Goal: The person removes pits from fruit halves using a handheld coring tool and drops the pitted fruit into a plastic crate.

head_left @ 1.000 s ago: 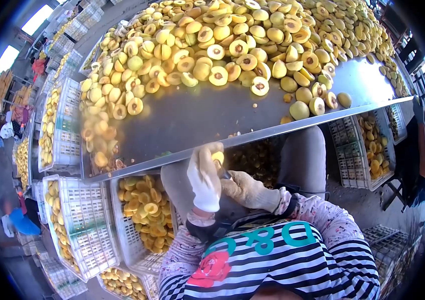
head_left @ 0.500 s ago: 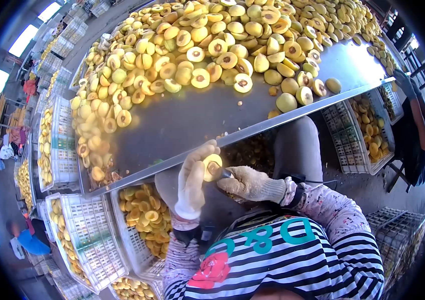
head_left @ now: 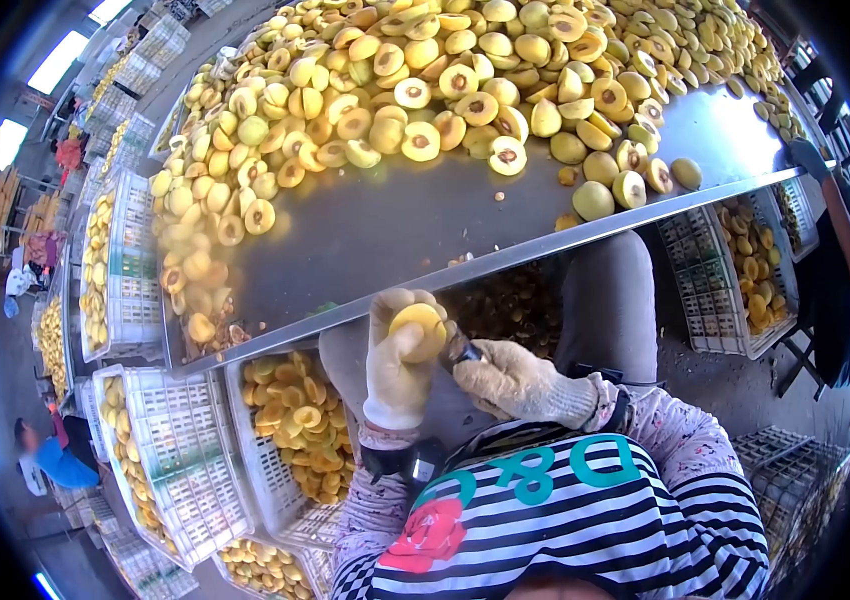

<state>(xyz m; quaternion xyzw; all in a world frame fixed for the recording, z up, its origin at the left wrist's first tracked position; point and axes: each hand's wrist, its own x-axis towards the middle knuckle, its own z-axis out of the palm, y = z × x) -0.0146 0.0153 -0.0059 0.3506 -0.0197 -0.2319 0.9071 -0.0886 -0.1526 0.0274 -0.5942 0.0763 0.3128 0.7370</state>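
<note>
My left hand (head_left: 397,362), in a pale work glove, grips a yellow peach half (head_left: 418,333) just in front of the table edge. The thumb lies across the fruit, and mostly its smooth rounded side shows. Close by on the right, my gloved right hand (head_left: 525,382) is closed around a short dark hand tool (head_left: 461,348). The tool's tip is at the right side of the peach half; whether it touches the flesh I cannot tell. Beyond both hands, many cut peach halves (head_left: 420,141) are heaped on a metal table (head_left: 345,240), several with brown pits showing.
The table's raised metal rim (head_left: 505,247) runs just beyond my hands. A white crate (head_left: 270,460) of peach halves stands at my left, beside another crate (head_left: 180,460). More crates (head_left: 730,270) stand at the right. A co-worker's arm (head_left: 840,210) reaches in at far right.
My left hand has turned the peach half, so its cut face shows less and the thumb now crosses it. My right hand and the tool have shifted slightly right in view.
</note>
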